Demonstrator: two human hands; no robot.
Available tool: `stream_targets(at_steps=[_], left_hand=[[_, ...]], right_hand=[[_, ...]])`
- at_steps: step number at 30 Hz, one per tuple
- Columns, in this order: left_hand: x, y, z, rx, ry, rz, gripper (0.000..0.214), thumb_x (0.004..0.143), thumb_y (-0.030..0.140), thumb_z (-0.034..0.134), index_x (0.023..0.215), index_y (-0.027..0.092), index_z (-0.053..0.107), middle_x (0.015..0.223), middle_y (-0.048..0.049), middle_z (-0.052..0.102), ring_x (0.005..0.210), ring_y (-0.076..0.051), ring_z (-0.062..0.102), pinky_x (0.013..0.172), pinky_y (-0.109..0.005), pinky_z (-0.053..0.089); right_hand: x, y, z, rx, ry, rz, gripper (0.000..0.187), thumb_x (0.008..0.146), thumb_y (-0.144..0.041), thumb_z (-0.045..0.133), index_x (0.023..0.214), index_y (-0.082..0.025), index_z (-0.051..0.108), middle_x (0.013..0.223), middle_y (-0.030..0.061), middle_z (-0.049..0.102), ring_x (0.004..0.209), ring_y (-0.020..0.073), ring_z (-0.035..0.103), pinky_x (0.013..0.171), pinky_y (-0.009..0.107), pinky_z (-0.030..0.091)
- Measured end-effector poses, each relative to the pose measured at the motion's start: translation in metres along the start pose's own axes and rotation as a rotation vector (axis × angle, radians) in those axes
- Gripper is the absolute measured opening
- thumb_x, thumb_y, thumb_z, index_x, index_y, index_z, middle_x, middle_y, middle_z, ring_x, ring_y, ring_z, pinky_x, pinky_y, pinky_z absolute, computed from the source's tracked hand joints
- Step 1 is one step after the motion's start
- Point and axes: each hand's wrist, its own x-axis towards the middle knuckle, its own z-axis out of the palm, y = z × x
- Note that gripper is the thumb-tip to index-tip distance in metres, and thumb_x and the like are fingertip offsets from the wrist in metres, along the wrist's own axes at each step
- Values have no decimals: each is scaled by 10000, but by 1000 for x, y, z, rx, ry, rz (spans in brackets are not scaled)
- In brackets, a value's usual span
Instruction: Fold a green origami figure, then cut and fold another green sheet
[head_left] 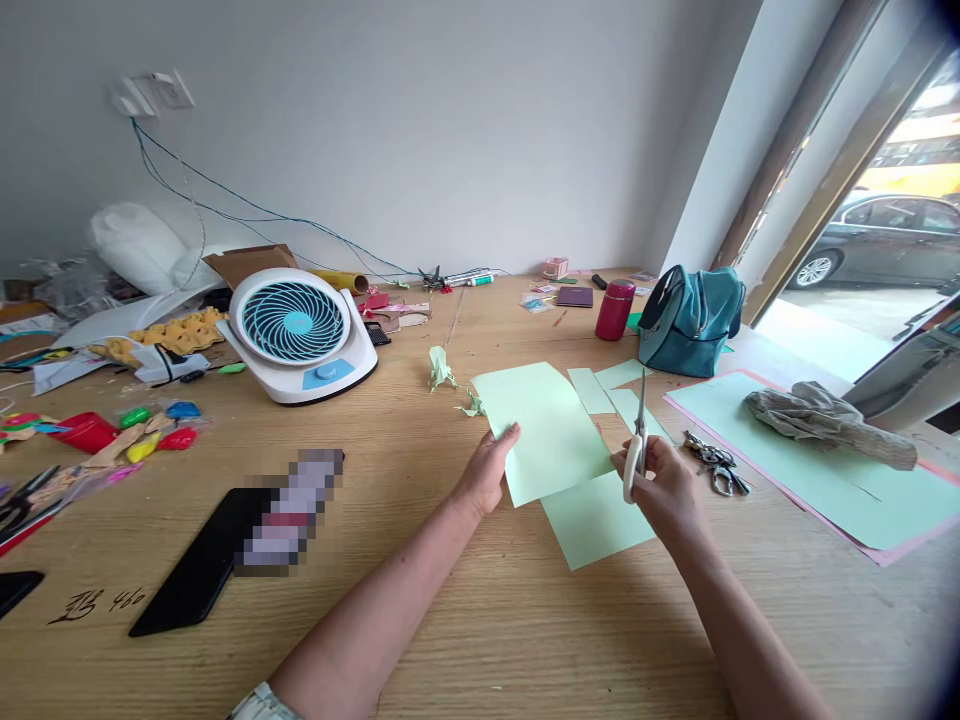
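Note:
My left hand [491, 470] is closed on the left edge of a pale green sheet of paper [551, 425], thumb on top. In my right hand [664, 485] is a pair of scissors [640, 440] with white handles, its blades pointing up and away from me. The fingers of that hand are at the sheet's right edge; whether they also grip it I cannot tell. Partly under the held sheet lies another green sheet [596, 525]. Green paper strips [590, 390] are just behind it. Left of them are crumpled green paper pieces [439, 368].
A white fan [300, 335] stands at the back left, with a black tablet-like object [206, 560] nearer me. Keys [716, 465] lie right of my right hand, beside large green sheets [810, 480]. Behind are a red flask [615, 310] and a teal bag [690, 320].

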Motion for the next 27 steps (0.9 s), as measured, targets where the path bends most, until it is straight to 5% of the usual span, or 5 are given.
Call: stream_targets(at_steps=[5,12,27], left_hand=[[-6,42,3,-40,-9,50,363,787,341,765,1088,151,694,1134,-122,732,1084,-284,677,1042,-440,467],[-23,82,10,-117,-34,161,456,858,348,682,1268,159,615,1225,-117,696,1160,-294,639,1061,-449,461],[-37,99,18,-145,-13,172,454,890,334,630,1296,135,599,1219,-132,698,1146,-307,651,1055,-461,473]], right_hand=[[-7,-12,-1,-45,18,-69,308,809,-515,643,872,-220,581,754,11,622,662,173,558,519,255,416],[-17,-16,4,-280,-15,-410,259,889,-465,559,804,-240,464,720,-26,576,663,171,543,743,338,427],[-24,-18,8,-434,130,-605,292,880,-462,603,766,-244,445,668,-30,579,652,180,576,837,379,385]])
